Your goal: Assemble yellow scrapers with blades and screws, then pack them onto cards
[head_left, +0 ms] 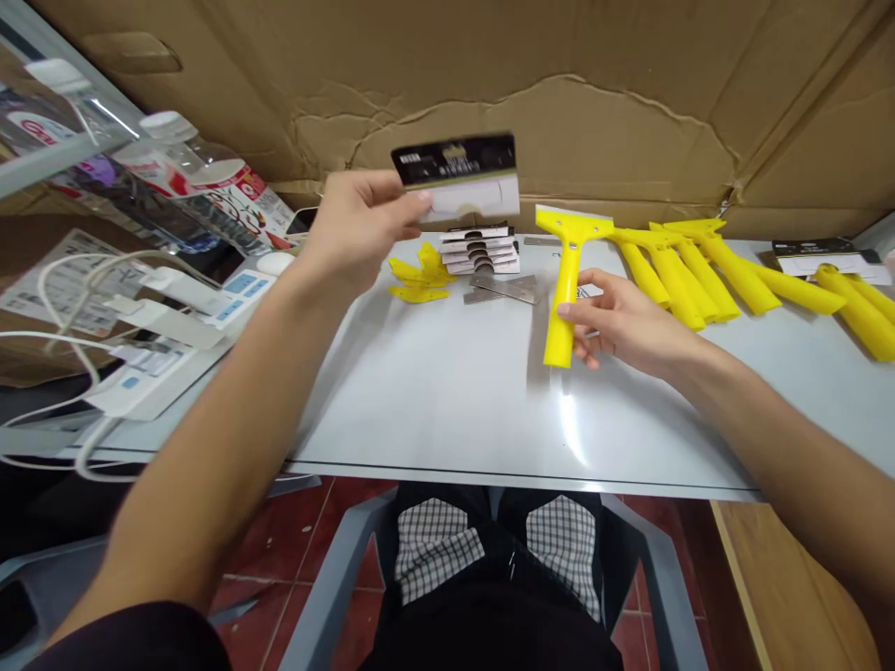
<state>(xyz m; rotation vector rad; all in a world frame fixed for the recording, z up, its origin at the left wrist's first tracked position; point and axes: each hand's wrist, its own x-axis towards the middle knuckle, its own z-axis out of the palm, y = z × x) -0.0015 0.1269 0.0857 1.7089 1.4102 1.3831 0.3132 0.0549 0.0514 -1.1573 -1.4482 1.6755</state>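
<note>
My left hand (370, 219) pinches a black-and-white packaging card (461, 172) by its lower left corner, raised above the table. In my right hand (615, 317) a yellow scraper (563, 289) stands nearly upright, its wide head at the top and its handle between thumb and fingers. Under the raised card lies a stack of folded cards (480, 250). Flat metal blades (504, 287) rest just in front of that stack. Yellow flat plastic pieces (421, 275) lie to the left of it.
Several more yellow scrapers (699, 270) lie at the right, near another packaging card (829, 256). A white power strip (182, 345) with cables sits on the left, beside plastic bottles (210, 177). Brown cardboard (524, 93) rises behind the white table (419, 401).
</note>
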